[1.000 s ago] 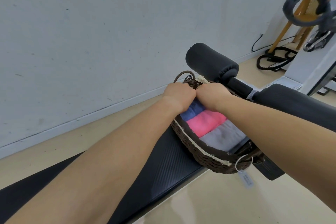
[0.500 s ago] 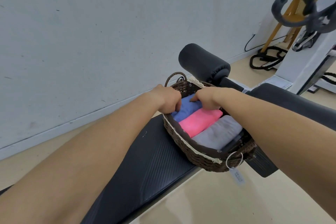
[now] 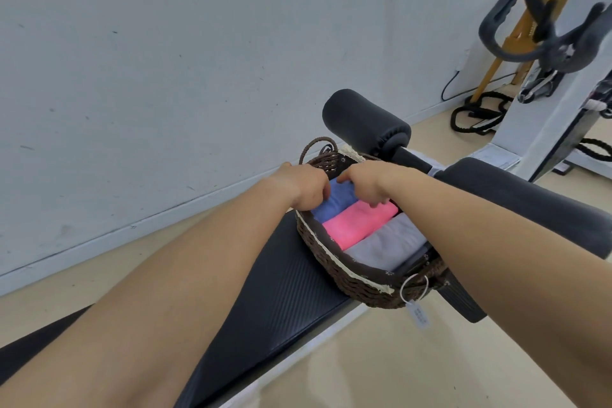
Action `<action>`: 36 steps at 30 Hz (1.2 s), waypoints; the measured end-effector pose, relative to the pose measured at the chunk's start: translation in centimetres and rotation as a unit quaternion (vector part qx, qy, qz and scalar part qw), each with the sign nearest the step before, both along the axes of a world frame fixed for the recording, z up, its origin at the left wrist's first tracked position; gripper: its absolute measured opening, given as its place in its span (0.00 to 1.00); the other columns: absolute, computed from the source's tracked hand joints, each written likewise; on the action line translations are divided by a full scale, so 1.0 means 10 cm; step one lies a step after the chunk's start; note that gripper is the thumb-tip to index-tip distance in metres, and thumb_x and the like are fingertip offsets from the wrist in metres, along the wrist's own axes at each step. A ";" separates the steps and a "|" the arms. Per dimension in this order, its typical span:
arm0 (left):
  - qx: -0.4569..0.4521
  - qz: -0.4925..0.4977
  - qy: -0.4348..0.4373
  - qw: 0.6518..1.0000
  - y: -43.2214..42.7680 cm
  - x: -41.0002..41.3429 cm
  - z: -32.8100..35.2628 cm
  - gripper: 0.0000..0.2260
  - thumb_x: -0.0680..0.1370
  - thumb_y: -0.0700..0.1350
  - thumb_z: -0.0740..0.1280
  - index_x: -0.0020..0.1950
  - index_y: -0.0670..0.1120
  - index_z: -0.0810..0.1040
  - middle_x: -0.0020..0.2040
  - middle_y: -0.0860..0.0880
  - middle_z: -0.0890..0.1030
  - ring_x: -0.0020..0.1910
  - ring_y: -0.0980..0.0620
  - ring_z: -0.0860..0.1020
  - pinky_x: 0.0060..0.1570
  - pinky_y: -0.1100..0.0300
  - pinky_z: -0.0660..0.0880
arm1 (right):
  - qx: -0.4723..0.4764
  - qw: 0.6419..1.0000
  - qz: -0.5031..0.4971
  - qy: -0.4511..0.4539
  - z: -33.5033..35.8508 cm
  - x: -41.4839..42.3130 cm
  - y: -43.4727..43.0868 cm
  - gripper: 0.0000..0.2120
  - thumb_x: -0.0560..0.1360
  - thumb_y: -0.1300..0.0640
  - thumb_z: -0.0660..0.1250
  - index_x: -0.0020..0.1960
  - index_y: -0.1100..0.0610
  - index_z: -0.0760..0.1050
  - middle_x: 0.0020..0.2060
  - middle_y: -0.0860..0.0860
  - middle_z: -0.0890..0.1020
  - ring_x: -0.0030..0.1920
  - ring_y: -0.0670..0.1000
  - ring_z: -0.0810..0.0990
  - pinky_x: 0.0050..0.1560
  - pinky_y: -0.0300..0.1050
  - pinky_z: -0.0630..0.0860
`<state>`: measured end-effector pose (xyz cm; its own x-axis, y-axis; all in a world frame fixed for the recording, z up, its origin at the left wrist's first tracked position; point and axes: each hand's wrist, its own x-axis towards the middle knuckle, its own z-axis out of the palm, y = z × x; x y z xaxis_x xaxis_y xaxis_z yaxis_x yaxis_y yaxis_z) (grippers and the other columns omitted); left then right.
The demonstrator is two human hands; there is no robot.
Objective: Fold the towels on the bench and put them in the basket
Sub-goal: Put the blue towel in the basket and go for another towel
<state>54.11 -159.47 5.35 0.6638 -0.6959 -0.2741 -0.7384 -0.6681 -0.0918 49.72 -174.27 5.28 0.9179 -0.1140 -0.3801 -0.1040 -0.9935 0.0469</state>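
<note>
The blue towel [image 3: 334, 205] lies folded in the wicker basket [image 3: 331, 258], directly under both of my hands. My left hand [image 3: 306, 187] sits on its outer end with the fingers curled down into the cloth. The fingertips are hidden there, so I cannot tell whether they pinch the towel or only press on it. My right hand [image 3: 364, 184] is just beside the left, the two nearly meeting over the blue towel. Its index finger reaches across the towel's far edge and the other fingers hang loosely bent, their tips resting on the pink towel [image 3: 357, 225]. It holds nothing that I can see.

The pink towel lies touching the blue one on the side nearer to me, and the grey towel [image 3: 387, 247] lies against the pink one, nearer again, below my right forearm. All three lie side by side in the basket as folded strips.

Beyond my left knuckles the basket's looped handle [image 3: 314, 146] stands up. At the basket's near end, under my right forearm, a paper tag [image 3: 419, 316] hangs from a ring over the edge. The basket stands on the black bench [image 3: 265, 295], whose ribbed pad runs back beneath my left forearm. Past my fingers a black foam roller [image 3: 364, 122] sticks out on its bar, and a second dark pad [image 3: 530, 205] lies behind my right forearm. Well off beyond my right arm are an exercise bike's handlebar [image 3: 530, 43] and a coil of black rope [image 3: 477, 113] on the floor by the wall.
</note>
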 end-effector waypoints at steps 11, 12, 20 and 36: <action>-0.115 0.100 -0.003 0.988 1.04 -0.83 0.77 0.16 0.79 0.46 0.59 0.65 0.54 0.78 0.64 0.53 0.79 0.63 0.49 0.76 0.62 0.54 0.73 | 0.061 0.990 -0.012 -0.130 0.78 -1.02 0.41 0.23 0.76 0.61 0.58 0.69 0.52 0.72 0.62 0.52 0.78 0.55 0.55 0.78 0.52 0.48 0.76; -0.112 0.108 -0.003 0.988 1.16 -0.95 0.84 0.16 0.80 0.46 0.59 0.65 0.54 0.78 0.64 0.53 0.79 0.63 0.49 0.76 0.62 0.54 0.73 | 0.062 0.989 -0.007 -0.133 0.85 -1.15 0.51 0.21 0.76 0.61 0.58 0.68 0.54 0.72 0.61 0.52 0.78 0.54 0.55 0.78 0.51 0.49 0.76; -0.078 0.184 -0.008 0.980 2.21 -1.95 1.16 0.15 0.81 0.51 0.60 0.67 0.54 0.75 0.64 0.53 0.76 0.61 0.49 0.75 0.62 0.51 0.73 | 0.059 0.983 0.069 -0.159 1.16 -2.06 1.45 0.22 0.77 0.59 0.58 0.70 0.54 0.68 0.62 0.54 0.75 0.55 0.58 0.75 0.56 0.53 0.75; -0.123 0.255 0.015 0.959 3.23 -1.98 0.59 0.19 0.80 0.52 0.62 0.71 0.53 0.71 0.68 0.52 0.74 0.65 0.49 0.73 0.64 0.51 0.72 | 0.049 0.979 0.147 -0.136 0.60 -1.82 2.48 0.27 0.78 0.54 0.60 0.76 0.54 0.62 0.67 0.56 0.70 0.67 0.61 0.69 0.60 0.57 0.72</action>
